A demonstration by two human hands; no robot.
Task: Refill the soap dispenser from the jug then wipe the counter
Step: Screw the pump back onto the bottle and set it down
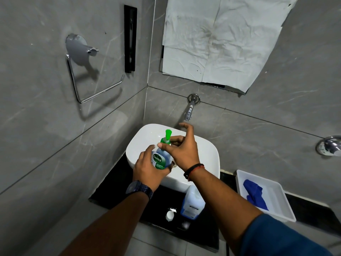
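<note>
over the white basin (206, 152), left hand (147, 171) wraps the soap dispenser (160, 159) body, right hand (182, 148) pinches its green pump collar, other fingers spread; jug (192, 203) uncapped on black counter (158, 202), blue cloth (255, 194) in tray (284, 209).

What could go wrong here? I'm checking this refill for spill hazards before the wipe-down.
1. The jug stands uncapped near the counter's front edge, its cap beside it; the right forearm passing above could tip it.
2. The soap dispenser is held over the sink by the left hand while the right hand works the green pump; a slip could drop it.
</note>
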